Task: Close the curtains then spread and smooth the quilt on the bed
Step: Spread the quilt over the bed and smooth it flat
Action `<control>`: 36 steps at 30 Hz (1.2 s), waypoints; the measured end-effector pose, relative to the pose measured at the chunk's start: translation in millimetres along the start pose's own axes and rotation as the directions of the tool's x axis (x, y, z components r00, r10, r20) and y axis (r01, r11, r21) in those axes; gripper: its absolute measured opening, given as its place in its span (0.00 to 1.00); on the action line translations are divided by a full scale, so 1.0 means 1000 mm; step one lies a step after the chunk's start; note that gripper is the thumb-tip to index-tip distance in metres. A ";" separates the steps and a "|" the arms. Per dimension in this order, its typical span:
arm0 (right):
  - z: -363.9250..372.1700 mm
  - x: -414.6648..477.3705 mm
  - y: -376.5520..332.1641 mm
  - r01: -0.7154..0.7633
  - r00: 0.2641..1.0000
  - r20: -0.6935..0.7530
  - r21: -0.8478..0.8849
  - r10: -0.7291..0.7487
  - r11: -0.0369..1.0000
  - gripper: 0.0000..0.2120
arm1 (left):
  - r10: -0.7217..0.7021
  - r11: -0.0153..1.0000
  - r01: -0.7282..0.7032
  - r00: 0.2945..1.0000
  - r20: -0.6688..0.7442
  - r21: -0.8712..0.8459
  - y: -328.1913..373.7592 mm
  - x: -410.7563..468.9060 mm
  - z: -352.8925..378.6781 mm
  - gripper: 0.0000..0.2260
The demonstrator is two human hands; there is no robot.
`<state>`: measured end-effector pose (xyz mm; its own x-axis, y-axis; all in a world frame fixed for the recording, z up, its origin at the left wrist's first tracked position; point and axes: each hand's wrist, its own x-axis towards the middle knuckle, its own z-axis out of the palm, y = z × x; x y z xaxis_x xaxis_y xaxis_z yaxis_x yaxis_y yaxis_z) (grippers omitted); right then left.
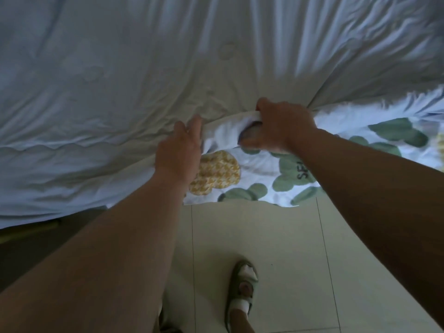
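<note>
A pale blue quilt (216, 56) fills the upper part of the view. It lies across the bed (36, 251), creased in long folds that run toward the person, and its near edge hangs over the bed's side. At lower left the dark side of the bed shows under that edge. Pale floor tiles (264, 236) with thin joints fill the lower middle. Two bare forearms reach up from the bottom corners to the quilt's near edge.

Along that edge the quilt is turned back and shows its printed underside (259, 169), white with green leaves (398, 132). A yellow checked shape (218, 173) sits just beside the left wrist, and dark letters (303, 170) are partly hidden by the right forearm.

The right hand (281, 126) grips a bunched roll of the quilt's edge, with its fingers (252, 138) curled under the cloth, and the folds draw tight toward it. The left hand (179, 152) is just beside it at the same fold, back up, with its fingers (192, 126) fairly straight against the cloth. Its thumb is hidden, so I cannot tell whether it pinches the edge.

A foot in a strapped sandal (242, 292) stands on the tiles below, between the arms.
</note>
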<state>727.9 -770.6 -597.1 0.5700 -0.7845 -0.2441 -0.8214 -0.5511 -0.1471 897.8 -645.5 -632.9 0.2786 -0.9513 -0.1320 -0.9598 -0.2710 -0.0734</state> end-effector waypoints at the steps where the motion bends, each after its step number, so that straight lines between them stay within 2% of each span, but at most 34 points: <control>1: 0.003 -0.004 0.000 0.050 0.999 0.013 -0.092 -0.049 0.994 0.33 | 0.000 1.000 0.000 1.000 0.002 -0.016 -0.003 -0.002 -0.003 0.25; 2: 0.010 -0.006 0.002 0.086 0.996 0.012 -0.172 -0.085 0.981 0.34 | 0.009 0.998 -0.008 1.000 0.005 -0.063 -0.006 -0.005 -0.005 0.24; 5: 0.017 -0.007 0.003 0.073 0.990 -0.094 -0.258 -0.100 0.963 0.24 | 0.075 0.986 -0.061 0.993 0.088 -0.153 -0.013 -0.018 -0.006 0.18; 8: 0.019 -0.007 0.001 0.075 0.962 -0.221 -0.360 -0.163 0.930 0.27 | 0.102 0.989 -0.083 0.983 0.150 -0.126 -0.015 -0.027 -0.003 0.12; 10: 0.018 -0.010 0.011 0.036 0.935 -0.310 -0.404 -0.173 0.914 0.26 | 0.094 0.992 -0.079 0.983 0.157 -0.102 -0.012 -0.032 -0.002 0.09; 13: 0.018 -0.025 0.034 -0.047 0.921 -0.376 -0.361 -0.099 0.931 0.13 | 0.109 0.994 -0.105 0.972 0.209 -0.030 -0.002 -0.037 0.000 0.10; 15: 0.025 -0.040 0.047 -0.064 0.941 -0.334 -0.307 -0.044 0.950 0.08 | 0.127 0.991 -0.133 0.960 0.251 0.010 0.003 -0.042 0.001 0.11; 18: 0.047 -0.074 0.058 0.061 0.993 -0.082 -0.269 -0.086 0.961 0.15 | 0.133 0.989 -0.147 0.936 0.326 0.019 0.009 -0.054 0.011 0.12; 20: 0.055 -0.092 0.061 0.125 0.991 -0.005 -0.273 -0.131 0.954 0.21 | 0.132 0.989 -0.147 0.924 0.359 0.014 0.012 -0.061 0.018 0.13; 24: 0.072 -0.105 0.065 0.197 0.971 0.183 -0.231 -0.157 0.953 0.16 | 0.130 0.988 -0.153 0.898 0.420 0.021 0.020 -0.061 0.028 0.15; 26: 0.076 -0.110 0.066 0.168 0.971 0.195 -0.133 -0.140 0.977 0.21 | 0.138 0.986 -0.164 0.894 0.426 0.024 0.024 -0.057 0.031 0.21; 28: 0.077 -0.114 0.064 0.143 0.980 0.147 -0.065 -0.133 0.988 0.22 | 0.166 0.984 -0.179 0.899 0.405 -0.006 0.031 -0.057 0.030 0.24; 30: 0.077 -0.118 0.067 0.051 0.998 0.047 0.002 -0.051 0.999 0.21 | 0.228 0.973 -0.218 0.900 0.372 -0.068 0.042 -0.056 0.024 0.24; 32: 0.070 -0.119 0.075 -0.138 0.987 -0.074 0.056 0.142 0.989 0.20 | 0.294 0.956 -0.272 0.893 0.342 -0.113 0.059 -0.050 0.013 0.25; 36: 0.055 -0.119 0.099 -0.429 0.884 -0.118 0.180 0.452 0.885 0.20 | 0.350 0.930 -0.302 0.902 0.252 -0.209 0.097 -0.037 -0.003 0.22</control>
<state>578.1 -716.2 -635.4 0.1350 -0.9762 -0.1695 -0.9751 -0.1006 -0.1977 794.3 -637.0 -631.9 -0.0754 -0.9162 -0.3935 -0.9840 0.0046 0.1780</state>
